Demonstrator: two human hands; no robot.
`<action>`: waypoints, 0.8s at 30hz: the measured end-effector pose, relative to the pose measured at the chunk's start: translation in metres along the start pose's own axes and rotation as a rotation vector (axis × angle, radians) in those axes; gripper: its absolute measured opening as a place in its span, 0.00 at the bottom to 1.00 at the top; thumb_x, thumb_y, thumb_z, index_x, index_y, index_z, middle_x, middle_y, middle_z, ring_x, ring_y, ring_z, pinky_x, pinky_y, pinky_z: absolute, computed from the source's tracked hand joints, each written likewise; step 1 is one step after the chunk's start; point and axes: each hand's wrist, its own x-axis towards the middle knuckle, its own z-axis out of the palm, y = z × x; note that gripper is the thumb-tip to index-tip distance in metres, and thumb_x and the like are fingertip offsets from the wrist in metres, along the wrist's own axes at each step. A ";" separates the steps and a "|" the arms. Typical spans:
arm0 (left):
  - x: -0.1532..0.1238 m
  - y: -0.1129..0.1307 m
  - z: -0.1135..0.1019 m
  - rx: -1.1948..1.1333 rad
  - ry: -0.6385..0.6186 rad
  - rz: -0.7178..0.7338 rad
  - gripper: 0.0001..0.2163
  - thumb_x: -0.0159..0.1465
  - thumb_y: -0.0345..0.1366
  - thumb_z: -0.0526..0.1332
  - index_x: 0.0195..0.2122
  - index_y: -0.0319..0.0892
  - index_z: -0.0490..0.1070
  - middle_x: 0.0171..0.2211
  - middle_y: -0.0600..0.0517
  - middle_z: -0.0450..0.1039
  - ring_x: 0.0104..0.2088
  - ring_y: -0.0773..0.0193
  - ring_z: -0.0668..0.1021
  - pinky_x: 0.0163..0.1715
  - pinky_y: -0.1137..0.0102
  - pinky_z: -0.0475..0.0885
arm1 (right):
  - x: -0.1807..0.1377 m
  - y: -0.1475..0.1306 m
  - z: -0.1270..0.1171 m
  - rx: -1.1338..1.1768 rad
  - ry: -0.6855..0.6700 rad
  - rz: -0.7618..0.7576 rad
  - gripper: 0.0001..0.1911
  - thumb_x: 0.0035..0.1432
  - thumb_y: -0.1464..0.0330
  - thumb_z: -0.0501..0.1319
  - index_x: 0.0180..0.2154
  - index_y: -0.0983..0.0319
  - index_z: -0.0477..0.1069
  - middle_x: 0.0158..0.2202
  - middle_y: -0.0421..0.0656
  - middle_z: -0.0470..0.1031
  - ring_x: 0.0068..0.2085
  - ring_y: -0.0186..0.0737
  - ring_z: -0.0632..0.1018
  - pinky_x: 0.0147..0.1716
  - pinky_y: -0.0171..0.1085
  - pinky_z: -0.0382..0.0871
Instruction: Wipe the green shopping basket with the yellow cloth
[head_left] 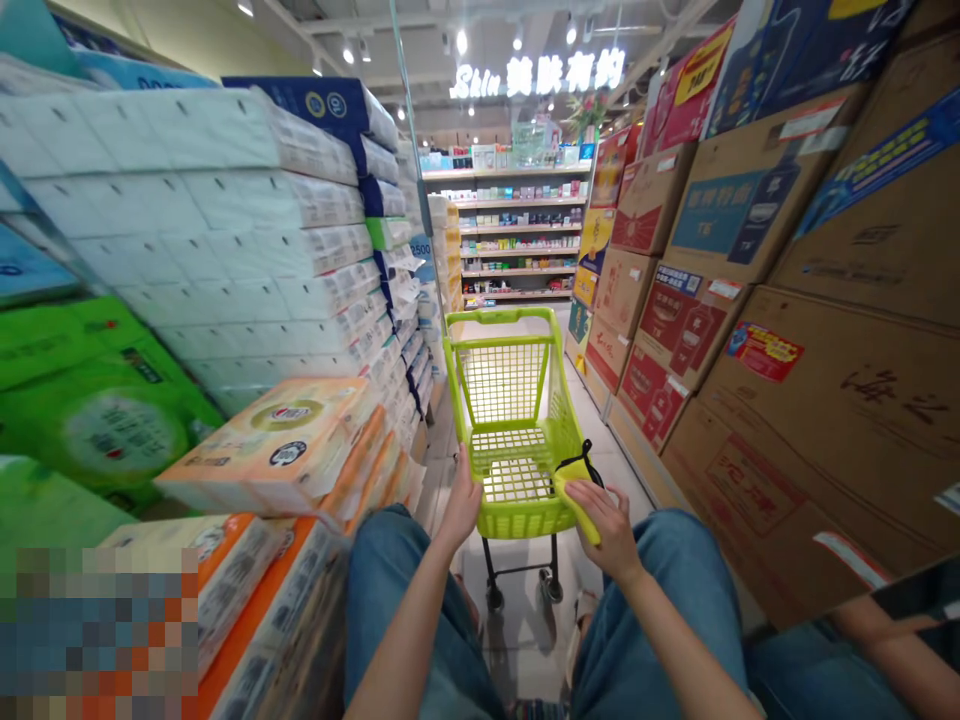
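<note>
A lime-green plastic shopping cart point(517, 520) with a grid-patterned basket and black legs on wheels stands between my knees. My left hand point(461, 505) grips the left side of its basket near the front corner, its fingers partly hidden behind the rim. In my right hand point(609, 520) is a yellow cloth point(573, 478) with a black edge. That hand presses the cloth over the right rim of the basket, close to the near corner. Through the grid of the basket floor, the pale tiles show.
Stacked white tissue packs point(187, 200) line the left, with orange tissue packs point(277, 430) low beside my left knee. Cardboard cartons point(840, 430) are piled along the right. Shelves of small goods point(517, 220) close off the aisle ahead. Another person's arm point(900, 650) shows at lower right.
</note>
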 end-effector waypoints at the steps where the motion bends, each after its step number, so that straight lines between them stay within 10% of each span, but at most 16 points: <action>1: -0.003 0.001 0.002 -0.006 0.003 0.001 0.40 0.62 0.32 0.53 0.71 0.42 0.31 0.73 0.47 0.32 0.71 0.58 0.41 0.69 0.57 0.40 | -0.002 0.000 -0.001 0.000 0.004 0.006 0.25 0.60 0.75 0.52 0.58 0.58 0.65 0.54 0.47 0.76 0.58 0.45 0.73 0.59 0.48 0.49; 24: -0.008 0.014 0.008 -0.017 0.132 -0.053 0.37 0.63 0.30 0.50 0.71 0.45 0.34 0.73 0.52 0.33 0.71 0.63 0.42 0.69 0.62 0.41 | 0.000 -0.002 0.027 0.105 0.136 0.141 0.19 0.61 0.72 0.54 0.54 0.56 0.68 0.52 0.45 0.77 0.58 0.46 0.72 0.60 0.49 0.51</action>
